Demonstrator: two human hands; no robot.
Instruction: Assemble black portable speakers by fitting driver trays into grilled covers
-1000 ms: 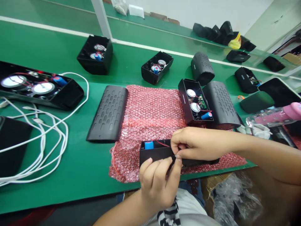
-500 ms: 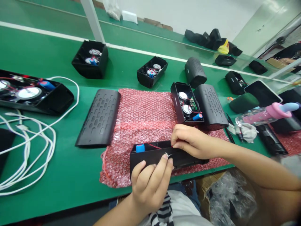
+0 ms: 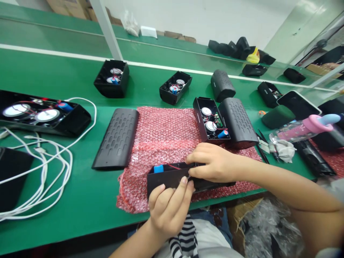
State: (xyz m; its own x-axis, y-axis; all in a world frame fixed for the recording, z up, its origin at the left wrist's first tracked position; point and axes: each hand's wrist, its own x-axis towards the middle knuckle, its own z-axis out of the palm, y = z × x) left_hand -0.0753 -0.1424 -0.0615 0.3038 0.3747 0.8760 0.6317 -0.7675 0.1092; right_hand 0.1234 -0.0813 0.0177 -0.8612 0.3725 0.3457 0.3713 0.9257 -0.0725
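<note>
An open black speaker housing [image 3: 169, 181] lies tilted on the bubble wrap, close to the table's front edge. A blue cylindrical cell [image 3: 158, 168] and a red wire [image 3: 172, 166] show at its left end. My left hand [image 3: 170, 209] grips the near wall, its fingertips pressed on the outer face. From the right, my right hand [image 3: 211, 164] reaches over the rim with thumb and fingers bent close together. Its fingertips almost meet those of my left hand, and whatever they pinch is hidden. Most of the housing's inside is out of sight.
Red bubble wrap [image 3: 163, 125] covers the table's middle. A perforated black cover [image 3: 116, 138] lies left. Another open speaker [image 3: 211, 120] stands behind my right hand, beside an upright cover [image 3: 238, 122]. White cables [image 3: 68, 143] coil at left; a pink-topped bottle [image 3: 303, 129] lies right.
My right hand has shifted slightly left along the rim, its fingers a little more spread. The small white bit at my left fingertips is no longer visible. The view has turned a little.
</note>
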